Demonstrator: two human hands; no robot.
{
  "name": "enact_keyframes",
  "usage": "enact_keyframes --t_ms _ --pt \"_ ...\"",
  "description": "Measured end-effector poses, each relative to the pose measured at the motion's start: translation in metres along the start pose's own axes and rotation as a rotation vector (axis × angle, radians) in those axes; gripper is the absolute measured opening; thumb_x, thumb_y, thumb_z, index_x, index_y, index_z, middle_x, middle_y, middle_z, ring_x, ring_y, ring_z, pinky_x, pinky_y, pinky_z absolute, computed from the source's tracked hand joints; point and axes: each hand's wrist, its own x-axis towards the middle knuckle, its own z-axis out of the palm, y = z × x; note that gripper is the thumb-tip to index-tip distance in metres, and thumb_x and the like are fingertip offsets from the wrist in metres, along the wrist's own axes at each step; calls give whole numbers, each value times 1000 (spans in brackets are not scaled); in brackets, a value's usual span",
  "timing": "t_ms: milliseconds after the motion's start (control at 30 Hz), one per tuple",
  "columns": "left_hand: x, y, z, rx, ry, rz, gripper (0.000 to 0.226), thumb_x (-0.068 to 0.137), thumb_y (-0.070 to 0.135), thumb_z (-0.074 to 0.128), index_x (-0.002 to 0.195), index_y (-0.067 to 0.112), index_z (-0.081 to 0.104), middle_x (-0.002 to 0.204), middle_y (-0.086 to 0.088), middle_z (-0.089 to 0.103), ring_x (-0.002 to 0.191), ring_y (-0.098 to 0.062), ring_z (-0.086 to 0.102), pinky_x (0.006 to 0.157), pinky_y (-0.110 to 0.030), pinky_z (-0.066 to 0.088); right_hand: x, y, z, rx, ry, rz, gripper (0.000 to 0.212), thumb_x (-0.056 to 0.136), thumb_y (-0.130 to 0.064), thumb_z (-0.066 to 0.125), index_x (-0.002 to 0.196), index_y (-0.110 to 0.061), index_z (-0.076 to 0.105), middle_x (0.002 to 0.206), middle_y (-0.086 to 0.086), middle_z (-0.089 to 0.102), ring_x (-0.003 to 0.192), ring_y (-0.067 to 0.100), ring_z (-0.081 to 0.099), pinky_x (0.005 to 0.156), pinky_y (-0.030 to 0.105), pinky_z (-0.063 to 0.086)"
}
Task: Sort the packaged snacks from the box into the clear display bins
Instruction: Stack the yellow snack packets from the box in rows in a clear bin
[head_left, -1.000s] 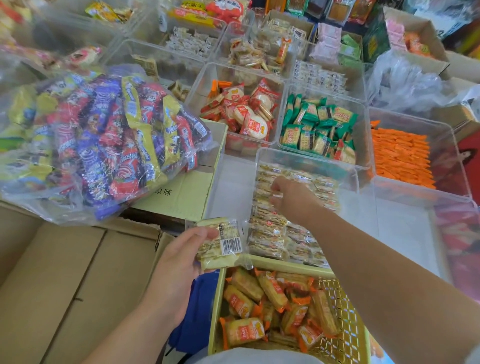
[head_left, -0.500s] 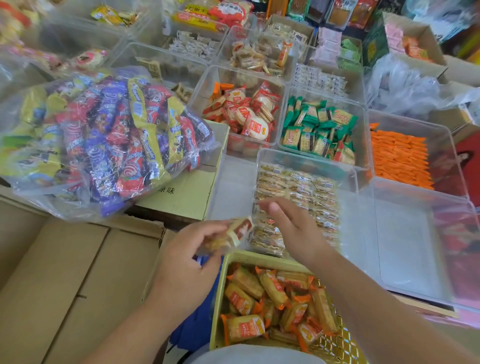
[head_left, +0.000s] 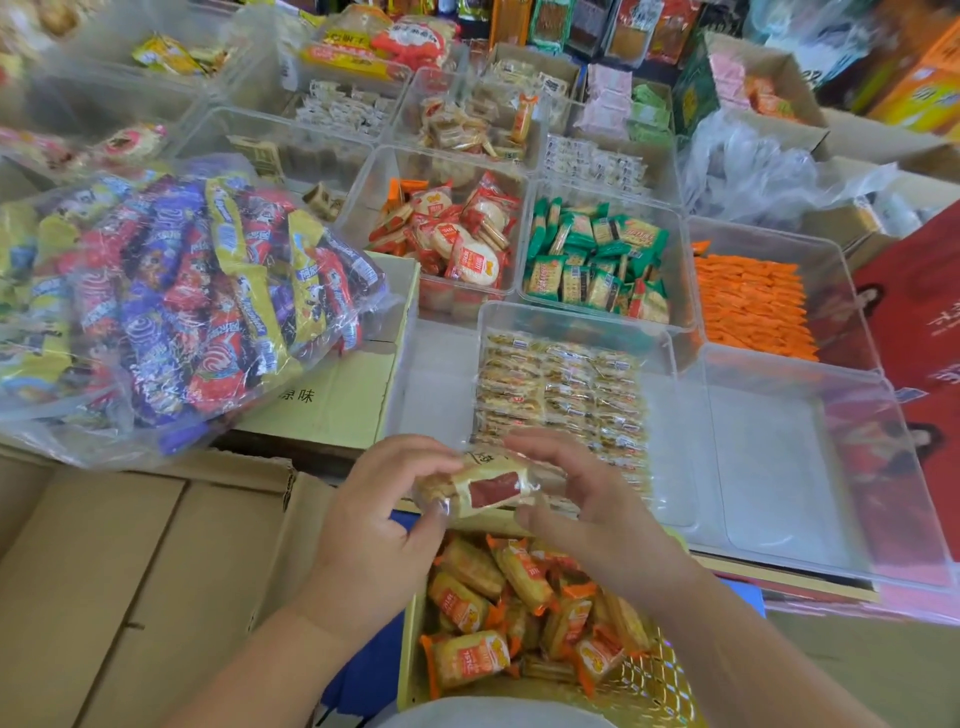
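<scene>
Snack pkt (head_left: 488, 486), clear wrap w/ a red label patch, print too blurred to read, sits between your hands over the near edge of the clear bin (head_left: 571, 321) holding similar pkts. Left hand (head_left: 374, 519) pinches its left end and right hand (head_left: 587, 504) curls fingers on its right end. Just below is a yellow basket (head_left: 410, 652) of orange pkts. To the left is a cardboard box (head_left: 337, 374) printed "味", w/ a candy bag (head_left: 156, 312) over its left edge.

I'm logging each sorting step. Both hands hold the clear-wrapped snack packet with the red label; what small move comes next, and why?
Probably lay the red-labelled clear-wrapped snack packet into the clear plastic bin just ahead. The left hand and right hand both pinch it, and that bin holds rows of similar pale packets.
</scene>
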Motion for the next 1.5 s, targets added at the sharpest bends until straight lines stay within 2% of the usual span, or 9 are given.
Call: enact_keyframes --t_ms 100,200,367,633,767,1100,1233,1333,1500 --pt "5 -7 12 -88 -84 -152 52 84 11 77 120 46 63 121 26 64 118 1 60 98 -15 47 7 -1 -2 33 15 -73 33 91 -25 73 117 -44 66 126 -20 64 120 1 59 94 16 47" --pt "14 -22 30 -67 -152 -376 65 87 33 81 141 48 47 140 29 50 130 6 47 107 -21 40 23 1 -13 46 144 -37 25 93 -26 69 105 -48 67 102 -19 69 88 3 66 72 20 54" --pt "23 -53 60 122 -397 -694 96 85 63 71 161 29 23 162 5 35 146 -18 38 116 -41 38 82 4 -52 -309 478 -13 22 93 -32 68 80 -45 56 78 -13 59 72 -6 54 55 10 35" --pt "21 -75 77 130 -470 -807 76 91 60 66 154 26 41 144 1 58 124 -19 59 92 -27 48 177 31 -50 -956 180 150 11 96 -28 58 87 -26 53 86 -4 55 85 25 57 55 28 39" --pt "16 -79 78 127 -483 -784 69 93 60 63 151 25 46 134 3 65 115 -16 63 92 -31 54 189 46 -33 -907 -51 222 26 102 -30 50 125 -22 60 119 9 67 101 32 64 80 42 57" --pt "14 -71 74 119 -484 -764 69 97 61 56 155 27 41 147 5 57 130 -15 56 106 -36 49 185 44 -29 -885 -201 277 49 107 -44 37 152 -24 39 154 9 45 138 34 44 111 47 39" --pt "7 -47 43 101 -380 -634 62 96 58 58 152 37 41 149 20 47 134 -1 46 112 -31 41 173 36 -23 -1028 -149 223 56 103 -52 38 155 -31 31 161 2 35 148 30 30 117 54 28" --pt "-8 -25 -1 -3 -166 -524 29 89 63 61 117 56 59 112 31 62 103 7 58 84 -13 47 154 25 -5 -999 -24 120 56 100 -54 43 151 -33 37 160 -1 34 150 27 21 120 53 18" --pt "-41 -52 -82 67 356 -598 17 84 47 63 86 30 68 74 10 66 64 -4 57 59 -16 45 98 -7 67 -782 -93 -224 50 99 -52 46 145 -32 46 153 -2 41 147 23 24 119 50 26"
